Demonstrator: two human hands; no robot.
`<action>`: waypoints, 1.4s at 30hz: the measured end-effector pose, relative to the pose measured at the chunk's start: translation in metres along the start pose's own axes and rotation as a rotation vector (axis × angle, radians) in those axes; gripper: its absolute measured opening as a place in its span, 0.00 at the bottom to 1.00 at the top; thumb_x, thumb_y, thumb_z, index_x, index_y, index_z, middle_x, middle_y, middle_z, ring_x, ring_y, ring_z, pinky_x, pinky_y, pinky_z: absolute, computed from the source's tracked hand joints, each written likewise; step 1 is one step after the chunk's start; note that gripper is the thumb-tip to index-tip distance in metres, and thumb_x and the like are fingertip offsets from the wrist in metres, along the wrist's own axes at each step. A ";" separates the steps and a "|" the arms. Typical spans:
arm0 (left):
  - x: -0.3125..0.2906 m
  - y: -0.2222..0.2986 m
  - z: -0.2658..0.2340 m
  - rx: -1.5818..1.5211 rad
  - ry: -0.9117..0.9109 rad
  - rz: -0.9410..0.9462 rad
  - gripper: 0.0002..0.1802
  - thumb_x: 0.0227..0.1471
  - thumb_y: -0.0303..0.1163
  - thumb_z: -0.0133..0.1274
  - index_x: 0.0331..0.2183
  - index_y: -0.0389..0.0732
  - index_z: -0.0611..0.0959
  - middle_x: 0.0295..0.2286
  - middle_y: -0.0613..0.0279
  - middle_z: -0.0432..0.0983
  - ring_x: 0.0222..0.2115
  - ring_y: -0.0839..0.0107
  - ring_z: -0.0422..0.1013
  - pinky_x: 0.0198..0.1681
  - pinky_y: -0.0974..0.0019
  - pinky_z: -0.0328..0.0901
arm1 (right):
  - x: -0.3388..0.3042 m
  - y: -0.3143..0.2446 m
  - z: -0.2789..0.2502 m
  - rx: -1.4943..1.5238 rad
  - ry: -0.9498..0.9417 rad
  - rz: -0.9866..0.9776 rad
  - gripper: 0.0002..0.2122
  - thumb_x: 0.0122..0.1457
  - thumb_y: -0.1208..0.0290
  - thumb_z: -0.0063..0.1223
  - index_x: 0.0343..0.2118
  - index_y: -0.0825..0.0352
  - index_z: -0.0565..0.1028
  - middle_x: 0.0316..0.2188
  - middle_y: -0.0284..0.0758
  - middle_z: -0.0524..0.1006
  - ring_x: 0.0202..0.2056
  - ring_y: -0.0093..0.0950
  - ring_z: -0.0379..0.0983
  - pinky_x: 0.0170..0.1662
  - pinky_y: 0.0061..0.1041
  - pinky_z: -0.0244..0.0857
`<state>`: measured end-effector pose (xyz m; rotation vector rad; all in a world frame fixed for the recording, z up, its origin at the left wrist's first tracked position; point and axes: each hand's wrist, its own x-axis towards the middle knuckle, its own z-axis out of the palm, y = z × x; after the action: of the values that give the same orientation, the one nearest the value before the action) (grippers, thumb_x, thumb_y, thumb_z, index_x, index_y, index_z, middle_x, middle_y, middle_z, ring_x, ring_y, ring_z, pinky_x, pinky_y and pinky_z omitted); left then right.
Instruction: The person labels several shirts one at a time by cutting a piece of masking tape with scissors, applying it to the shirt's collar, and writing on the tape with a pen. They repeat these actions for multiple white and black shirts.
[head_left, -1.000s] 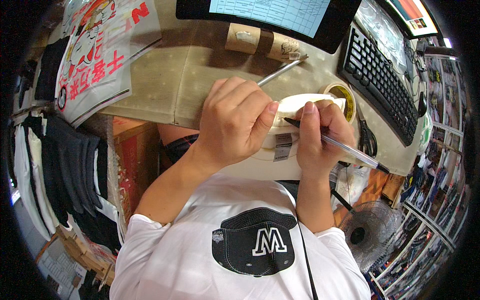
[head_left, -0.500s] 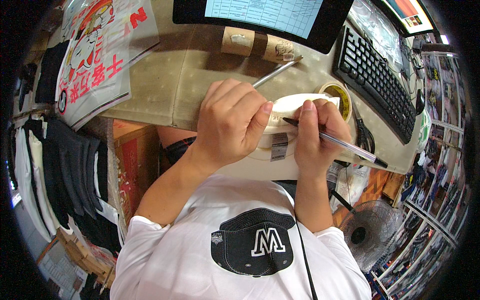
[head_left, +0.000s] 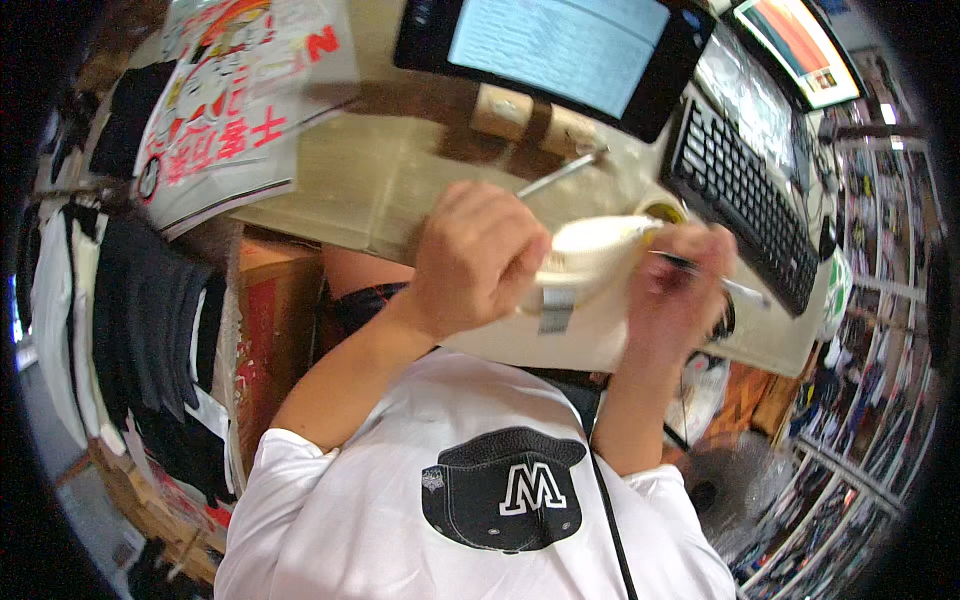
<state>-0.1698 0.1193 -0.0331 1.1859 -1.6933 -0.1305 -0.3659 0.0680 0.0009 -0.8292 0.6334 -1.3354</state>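
Worktop (head_left: 395, 180) and keyboard (head_left: 745, 205) spread out beyond the hands, and we judge that a wide swing of the right forearm could nudge the keyboard. Between the two hands, at the worktop's near side, is the cream curved item (head_left: 598, 242), perhaps a piece of headwear, though we are not sure; nor can we tell whether it touches the surface below. If the left grip slackens, we think it could tilt or slip, since we see nothing else clearly bracing it. The tape roll (head_left: 660, 210), partly hidden just behind it, could be knocked aside, and the metal rod (head_left: 562, 172) near the left knuckles might roll if bumped. The pen (head_left: 745, 292) worries us most: its dark tip points toward the item, and a slip could leave a stray line on that pale material.

As for the fingers, we see the left hand (head_left: 480, 255) curled in a near-fist at the item's left edge, its fingertips out of sight. The right hand (head_left: 682, 275) is blurred; its fingers pinch narrowly around the pen, and we cannot make out whether they touch the item. Smallest of all, the grey label (head_left: 555, 312) shows on the item's near side, clear of both hands.
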 end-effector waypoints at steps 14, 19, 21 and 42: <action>-0.077 0.122 -0.274 0.557 0.202 0.035 0.07 0.47 0.34 0.57 0.27 0.42 0.79 0.25 0.66 0.74 0.28 0.66 0.69 0.35 0.61 0.62 | 0.044 0.029 0.007 -1.572 -0.664 -0.260 0.16 0.49 0.87 0.48 0.42 0.68 0.75 0.41 0.40 0.73 0.46 0.37 0.70 0.50 0.33 0.65; -0.166 0.214 -0.407 1.093 0.671 -0.277 0.08 0.49 0.34 0.58 0.30 0.40 0.80 0.28 0.63 0.75 0.31 0.65 0.70 0.39 0.60 0.64 | 0.049 0.035 0.013 -1.661 -0.852 -0.455 0.14 0.50 0.84 0.49 0.41 0.70 0.74 0.38 0.43 0.72 0.43 0.45 0.68 0.47 0.38 0.63; -0.213 0.223 -0.460 1.154 0.817 -0.486 0.09 0.50 0.34 0.58 0.31 0.39 0.80 0.29 0.63 0.76 0.32 0.65 0.71 0.40 0.60 0.64 | 0.048 0.029 0.020 -1.656 -0.861 -0.385 0.14 0.49 0.83 0.49 0.41 0.69 0.74 0.38 0.43 0.72 0.43 0.46 0.68 0.48 0.39 0.63; 0.020 -0.101 -0.319 0.398 0.539 -0.247 0.15 0.53 0.19 0.49 0.45 0.32 0.77 0.43 0.53 0.76 0.45 0.64 0.71 0.53 0.65 0.62 | 0.031 0.012 -0.011 -1.353 -0.315 -0.582 0.09 0.45 0.88 0.54 0.29 0.68 0.77 0.24 0.37 0.77 0.25 0.29 0.74 0.33 0.24 0.69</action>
<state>0.1401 0.1888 0.0734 1.5552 -1.1202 0.3634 -0.3632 0.0366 -0.0129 -2.4037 1.0841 -1.1001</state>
